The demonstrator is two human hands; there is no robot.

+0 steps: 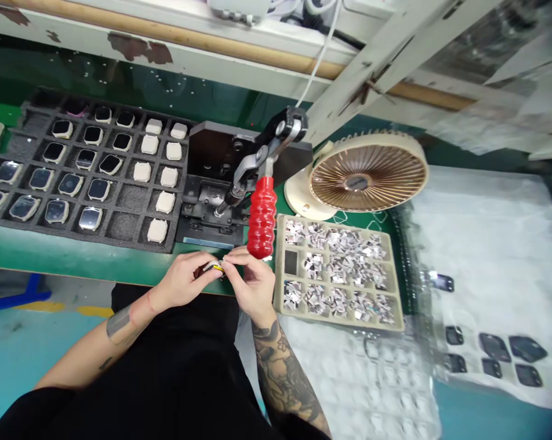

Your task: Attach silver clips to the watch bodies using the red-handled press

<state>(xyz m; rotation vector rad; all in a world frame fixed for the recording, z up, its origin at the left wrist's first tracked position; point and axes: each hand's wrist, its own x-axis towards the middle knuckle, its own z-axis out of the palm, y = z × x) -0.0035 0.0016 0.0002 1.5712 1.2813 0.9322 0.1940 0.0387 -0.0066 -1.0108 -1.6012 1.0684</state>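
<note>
My left hand (188,278) and my right hand (250,280) meet at the bench's front edge. Between their fingertips is a small watch case (213,266), pale with a dark and yellow part showing; fingers cover much of it. The left fingers grip its left side, while the right thumb and fingertips pinch at its right end. Just beyond my hands stands a black toggle-clamp press (216,211) with a red ribbed handle (261,220). On the left, a grey foam tray (133,205) holds several watch cases, some with dark screens up and some pale side up.
A beige compartment tray (280,244) full of small silvery-white pieces sits right of my hands. Behind it stands a round fan (370,174). Clear plastic trays (482,244) with several dark parts lie at the right. A white cable (319,61) hangs behind the press.
</note>
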